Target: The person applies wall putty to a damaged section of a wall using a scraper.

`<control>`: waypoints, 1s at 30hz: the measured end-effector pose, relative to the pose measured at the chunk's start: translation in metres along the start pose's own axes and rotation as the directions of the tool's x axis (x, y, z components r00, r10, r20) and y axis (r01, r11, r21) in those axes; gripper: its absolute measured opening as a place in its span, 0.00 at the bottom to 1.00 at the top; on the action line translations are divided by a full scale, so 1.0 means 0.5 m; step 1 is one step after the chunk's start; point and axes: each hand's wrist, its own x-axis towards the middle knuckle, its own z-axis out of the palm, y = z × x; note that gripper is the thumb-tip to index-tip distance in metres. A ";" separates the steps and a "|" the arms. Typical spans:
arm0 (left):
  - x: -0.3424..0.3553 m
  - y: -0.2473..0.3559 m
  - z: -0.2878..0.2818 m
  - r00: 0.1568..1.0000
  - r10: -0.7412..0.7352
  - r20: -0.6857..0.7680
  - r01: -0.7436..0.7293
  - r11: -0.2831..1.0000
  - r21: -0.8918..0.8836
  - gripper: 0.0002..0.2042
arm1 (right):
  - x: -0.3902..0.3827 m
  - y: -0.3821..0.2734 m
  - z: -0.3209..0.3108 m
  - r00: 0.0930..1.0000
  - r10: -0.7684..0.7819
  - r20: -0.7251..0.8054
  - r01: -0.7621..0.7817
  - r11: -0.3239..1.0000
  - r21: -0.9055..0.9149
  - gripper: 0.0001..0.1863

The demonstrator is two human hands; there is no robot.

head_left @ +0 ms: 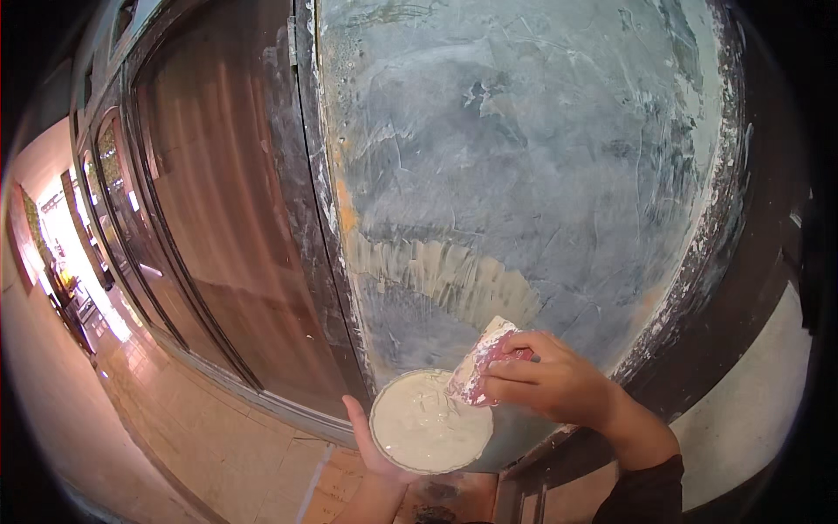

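My left hand point(373, 456) supports a round tub point(426, 472) from beneath, its thumb up along the tub's left side and the other fingers hidden below. Smooth cream-coloured putty point(419, 430) fills the tub almost to its rim. Pinched in my right hand point(559, 384) is a flat pink putty spreader point(482, 365), smeared with white. Its lower end is at the right part of the tub, over the putty. Just beyond stands a grey-blue wall panel point(524, 175), with a band of pale putty strokes point(454, 275) across its lower part.
Dark-framed doors point(218, 192) with brown curtain-like folds stand at the left. A dark, paint-flecked frame point(698, 271) borders the panel's right side. Tiled floor point(209, 410) runs along the lower left toward a bright opening point(74, 244).
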 end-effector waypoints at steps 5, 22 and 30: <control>-0.004 0.004 0.013 0.998 -0.012 -0.056 0.017 0.997 0.075 0.55 | 0.009 -0.007 0.001 1.000 0.022 -0.019 -0.022 1.000 0.001 0.13; -0.032 -0.009 -0.063 0.999 -0.036 0.020 0.037 0.996 -0.082 0.54 | -0.060 -0.004 -0.026 0.938 0.242 -0.249 -0.293 0.937 -0.191 0.15; -0.044 0.001 -0.113 0.998 0.045 -0.049 -0.047 0.997 -0.054 0.52 | -0.170 0.074 0.048 0.676 0.647 -0.353 -0.690 0.724 0.007 0.07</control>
